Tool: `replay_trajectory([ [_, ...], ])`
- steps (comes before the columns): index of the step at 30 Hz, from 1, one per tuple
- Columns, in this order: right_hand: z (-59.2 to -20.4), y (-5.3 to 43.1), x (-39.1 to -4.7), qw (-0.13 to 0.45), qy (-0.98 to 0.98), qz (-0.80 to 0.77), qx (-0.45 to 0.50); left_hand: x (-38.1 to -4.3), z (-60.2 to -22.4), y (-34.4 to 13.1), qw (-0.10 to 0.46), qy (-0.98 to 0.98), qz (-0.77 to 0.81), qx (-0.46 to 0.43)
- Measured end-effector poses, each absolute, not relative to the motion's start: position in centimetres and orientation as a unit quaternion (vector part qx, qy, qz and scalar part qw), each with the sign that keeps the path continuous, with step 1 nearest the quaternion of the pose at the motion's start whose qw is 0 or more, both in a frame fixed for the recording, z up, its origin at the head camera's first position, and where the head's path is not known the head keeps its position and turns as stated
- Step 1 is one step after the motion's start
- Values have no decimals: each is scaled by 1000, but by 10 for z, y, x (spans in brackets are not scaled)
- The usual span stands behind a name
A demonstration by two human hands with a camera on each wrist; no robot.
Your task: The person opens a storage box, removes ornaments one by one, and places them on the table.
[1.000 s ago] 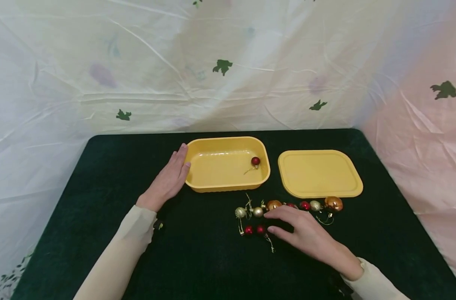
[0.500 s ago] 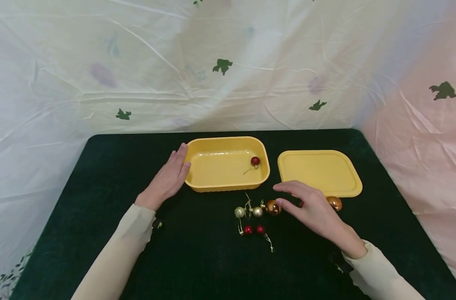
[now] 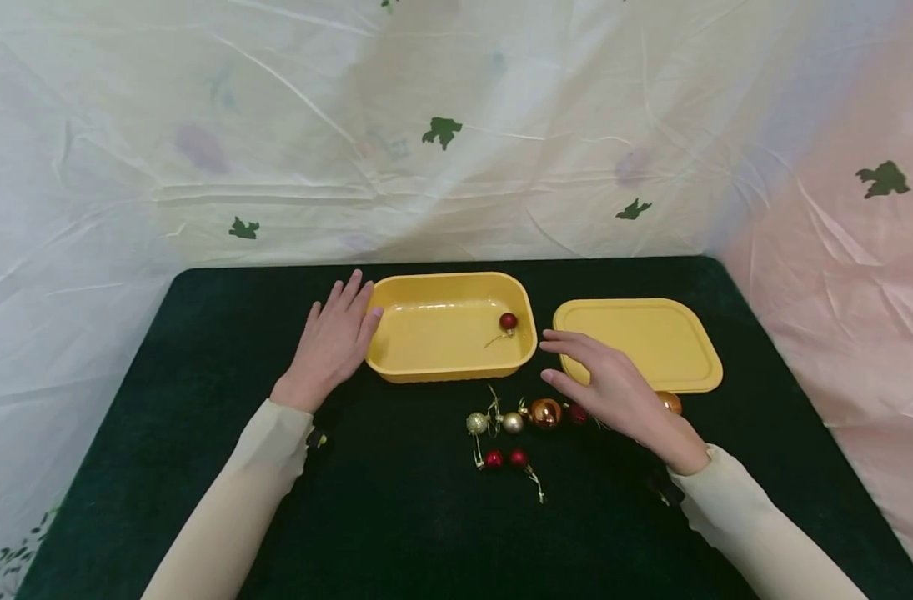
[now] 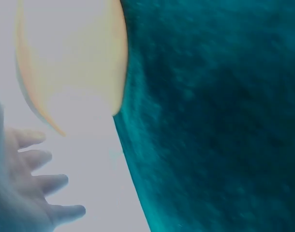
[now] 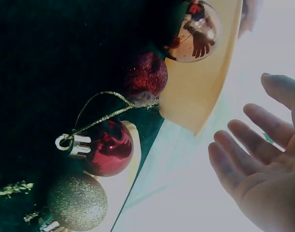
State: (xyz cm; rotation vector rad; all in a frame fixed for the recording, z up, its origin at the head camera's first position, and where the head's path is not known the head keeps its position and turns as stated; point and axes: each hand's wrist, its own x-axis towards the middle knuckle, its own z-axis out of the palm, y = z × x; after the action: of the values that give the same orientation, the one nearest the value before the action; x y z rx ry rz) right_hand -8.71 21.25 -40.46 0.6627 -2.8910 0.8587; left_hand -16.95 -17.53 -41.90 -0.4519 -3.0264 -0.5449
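My left hand (image 3: 332, 337) is at the left end of a yellow plastic box (image 3: 448, 372), fingers extended and spread, thumb right at the rim. Inside the box lies one dark red bauble (image 3: 509, 321) with a gold string. Between box and lid hovers my right hand (image 3: 614, 387), its fingers straight and holding nothing. Beneath and left of it lie several small Christmas baubles, among them a copper one (image 3: 545, 413), a gold glitter one (image 3: 477, 423) and a red one (image 3: 519, 458). In the right wrist view a shiny red bauble (image 5: 111, 147) shows its looped cord.
A yellow lid (image 3: 644, 333) lies flat right of the box, partly covered by the right hand. Another copper bauble (image 3: 669, 402) peeks out by the lid's front edge. A dark green cloth (image 3: 426, 533) covers the table; a pale curtain (image 3: 313, 125) hangs behind.
My right hand has moved from over the baubles up toward the gap between box and lid, uncovering the copper bauble. My left fingers have spread and shifted slightly up and left.
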Motion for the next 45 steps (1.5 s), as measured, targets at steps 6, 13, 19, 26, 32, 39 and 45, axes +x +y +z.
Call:
replay_trajectory([
  [6, -408, 209, -95, -6, -943, 251, 219, -165, -409, -153, 88, -958, -193, -191],
  [13, -414, 209, -97, -7, -946, 213, 243, -163, -402, -116, 121, -930, -245, -248],
  [19, -418, 208, -96, -9, -948, 208, 243, -165, -403, -92, 81, -904, -323, -266],
  [26, -420, 207, -95, -15, -946, 211, 245, -171, -405, -67, 23, -890, -361, -279],
  [32, -420, 206, -95, -11, -944, 212, 251, -177, -408, -54, -25, -882, -393, -260],
  [39, -417, 204, -96, -9, -945, 212, 249, -186, -410, -39, -82, -868, -426, -243],
  [45, -417, 204, -95, -10, -945, 212, 249, -193, -408, -24, -128, -871, -399, -256],
])
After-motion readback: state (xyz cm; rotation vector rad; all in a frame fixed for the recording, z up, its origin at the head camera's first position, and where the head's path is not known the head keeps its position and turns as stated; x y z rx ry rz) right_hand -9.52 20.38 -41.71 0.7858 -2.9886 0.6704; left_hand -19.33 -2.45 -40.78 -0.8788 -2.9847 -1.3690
